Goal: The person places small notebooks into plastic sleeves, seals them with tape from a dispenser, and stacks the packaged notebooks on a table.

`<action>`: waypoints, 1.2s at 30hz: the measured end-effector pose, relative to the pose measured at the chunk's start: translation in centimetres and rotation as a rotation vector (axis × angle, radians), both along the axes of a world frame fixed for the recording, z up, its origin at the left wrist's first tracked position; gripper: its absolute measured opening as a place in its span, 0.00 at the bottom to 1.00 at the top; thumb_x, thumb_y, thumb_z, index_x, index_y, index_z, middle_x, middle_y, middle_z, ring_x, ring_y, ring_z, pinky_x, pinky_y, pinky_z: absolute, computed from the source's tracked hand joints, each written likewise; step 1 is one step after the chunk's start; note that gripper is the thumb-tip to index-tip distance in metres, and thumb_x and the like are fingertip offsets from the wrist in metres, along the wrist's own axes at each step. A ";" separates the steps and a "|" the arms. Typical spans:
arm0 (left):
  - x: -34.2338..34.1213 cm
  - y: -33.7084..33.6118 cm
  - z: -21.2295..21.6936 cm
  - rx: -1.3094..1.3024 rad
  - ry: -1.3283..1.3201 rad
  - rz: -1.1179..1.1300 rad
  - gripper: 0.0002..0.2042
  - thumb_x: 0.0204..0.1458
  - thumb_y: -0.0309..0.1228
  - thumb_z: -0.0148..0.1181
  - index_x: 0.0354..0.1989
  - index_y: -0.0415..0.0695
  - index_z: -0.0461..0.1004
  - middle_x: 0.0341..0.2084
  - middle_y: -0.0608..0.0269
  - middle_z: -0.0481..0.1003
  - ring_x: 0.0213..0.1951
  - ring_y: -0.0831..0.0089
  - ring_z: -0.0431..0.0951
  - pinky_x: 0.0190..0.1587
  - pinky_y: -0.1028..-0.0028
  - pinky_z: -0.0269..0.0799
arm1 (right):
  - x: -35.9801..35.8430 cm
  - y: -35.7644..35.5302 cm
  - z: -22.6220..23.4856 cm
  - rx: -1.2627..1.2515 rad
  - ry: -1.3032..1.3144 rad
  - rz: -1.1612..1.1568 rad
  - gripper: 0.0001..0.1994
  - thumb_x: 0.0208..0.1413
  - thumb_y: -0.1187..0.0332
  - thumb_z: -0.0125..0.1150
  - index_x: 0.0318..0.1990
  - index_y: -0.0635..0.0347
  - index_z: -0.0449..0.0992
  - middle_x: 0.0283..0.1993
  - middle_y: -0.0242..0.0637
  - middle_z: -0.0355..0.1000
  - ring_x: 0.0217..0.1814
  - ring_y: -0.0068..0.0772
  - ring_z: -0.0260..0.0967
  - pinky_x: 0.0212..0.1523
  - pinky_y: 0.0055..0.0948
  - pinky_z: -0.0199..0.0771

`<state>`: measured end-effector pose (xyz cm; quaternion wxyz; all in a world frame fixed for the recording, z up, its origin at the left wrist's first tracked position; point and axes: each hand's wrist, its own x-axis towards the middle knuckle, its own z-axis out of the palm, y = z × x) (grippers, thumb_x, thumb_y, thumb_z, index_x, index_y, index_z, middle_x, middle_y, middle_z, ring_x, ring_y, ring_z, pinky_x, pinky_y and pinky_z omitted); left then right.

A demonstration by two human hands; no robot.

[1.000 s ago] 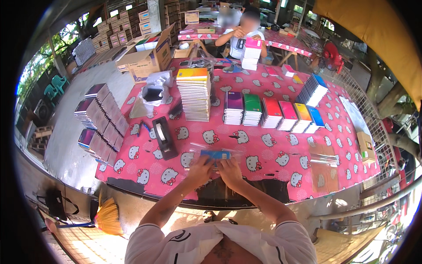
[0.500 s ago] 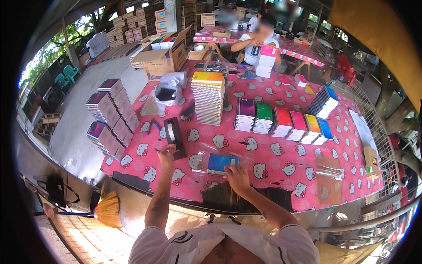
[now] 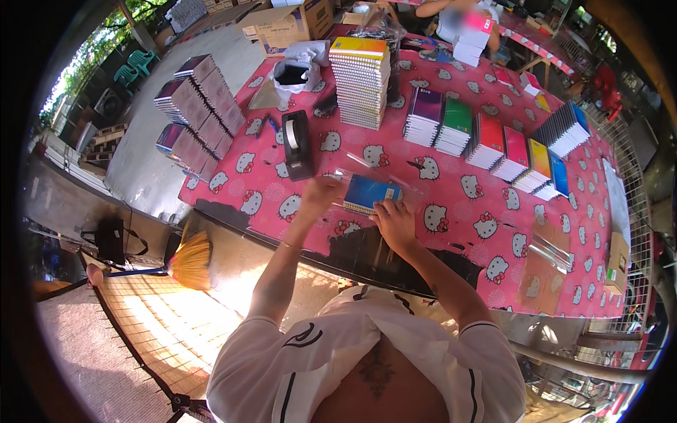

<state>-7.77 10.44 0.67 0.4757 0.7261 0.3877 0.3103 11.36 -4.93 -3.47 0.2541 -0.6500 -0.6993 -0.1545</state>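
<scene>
Both hands on a blue notebook (image 3: 371, 192) in a clear plastic sleeve (image 3: 367, 173), lying near front edge of table w/ pink cat-print cloth (image 3: 451, 225). Left hand (image 3: 321, 194) at notebook's left end, fingers curled shut on sleeve edge. Right hand (image 3: 395, 220) at its lower right corner, fingers bent, tips pinching the corner. Vs. 0.5 s ago: left hand back from beside the black tape dispenser (image 3: 297, 144), now at the notebook; right hand roughly same spot. Vs. 1 s ago: same two-handed grip, notebook lower and closer to body.

Dispenser just left of left hand, not touching. Behind: tall stack of spiral notebooks (image 3: 361, 81); to its right, row of short stacks w/ purple, green, red, yellow, blue covers (image 3: 486, 137). Fanned notebook stacks (image 3: 201, 106) along table's left edge. Clear sleeves (image 3: 550, 250) far right, well apart. Another person (image 3: 458, 21) at far table.
</scene>
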 end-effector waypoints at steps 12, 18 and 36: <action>4.7 -3.6 0.1 0.307 0.874 -0.060 0.25 0.49 0.57 0.64 0.35 0.42 0.80 0.36 0.47 0.80 0.42 0.48 0.81 0.48 0.53 0.72 | 0.4 -0.2 1.9 -0.028 0.093 0.020 0.26 0.49 0.52 0.69 0.53 0.54 0.76 0.45 0.33 0.70 0.49 0.38 0.70 0.52 0.41 0.64; 2.8 -7.5 -2.2 0.855 0.521 -0.079 0.16 0.48 0.42 0.68 0.40 0.48 0.76 0.34 0.58 0.76 0.41 0.57 0.78 0.47 0.57 0.68 | 5.0 3.9 1.9 -0.265 0.286 0.058 0.25 0.60 0.45 0.56 0.57 0.51 0.78 0.57 0.39 0.71 0.57 0.48 0.69 0.57 0.48 0.66; -5.8 7.2 -2.9 0.717 0.231 0.725 0.17 0.52 0.37 0.67 0.46 0.39 0.79 0.30 0.48 0.80 0.34 0.52 0.78 0.41 0.63 0.75 | 4.3 1.7 13.5 -0.037 0.242 0.419 0.12 0.55 0.59 0.67 0.45 0.47 0.80 0.64 0.36 0.66 0.66 0.41 0.63 0.67 0.50 0.56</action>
